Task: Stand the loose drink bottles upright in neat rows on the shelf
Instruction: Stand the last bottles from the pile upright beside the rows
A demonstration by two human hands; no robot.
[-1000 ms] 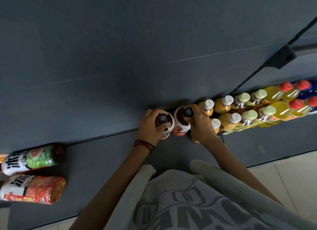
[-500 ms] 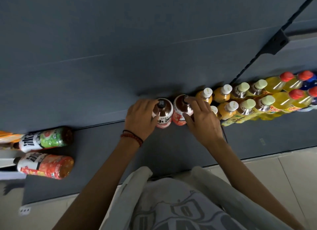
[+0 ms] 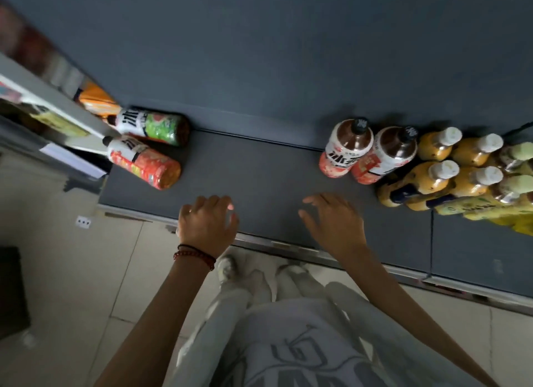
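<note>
Hovering the left grip above the front edge of the shelf, fingers loosely curled round nothing, with a beaded bracelet at the wrist. Holding the right grip over that same front edge, further toward the shelf's right end, fingers spread apart and empty. Leaving two loose bottles lying on their sides at the shelf's left end: a green-label bottle toward the shelf's back and a red-label bottle nearer its front, both caps pointing off the left end. Showing two dark bottles standing upright at the back of the shelf, right of its middle and touching each other, with yellow bottles packed in rows toward the right end. Judging the job part done and probably turning next to the two lying bottles. Risking a roll off the shelf's front edge when nudging either round bottle instead of clasping its body, the red-label one lying nearer that edge. Risking a knock-on topple when setting a tall bottle down tilted against the standing pair. Possibly catching a cap on the grey rack just past the shelf's left end while pulling a bottle out.
</note>
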